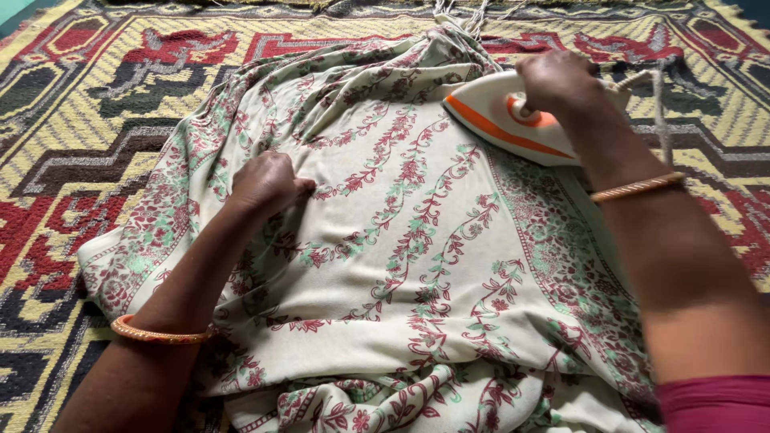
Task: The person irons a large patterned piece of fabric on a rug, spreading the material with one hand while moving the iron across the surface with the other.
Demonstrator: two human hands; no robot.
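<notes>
Between the left hand (269, 183), pressed on the cloth (417, 265), and the right hand (557, 80) gripping the iron (513, 120), the flat cloth lies open for passing, while bunched folds (377, 401) nearer the person and the cord (659, 104) right of the fingers obstruct.

Cloth (417, 265) spread on rug (72, 120); iron (513, 120) on cloth's far right (rug beneath all).

patterned rug (96, 96), floral cloth (417, 265) spread flat
</notes>
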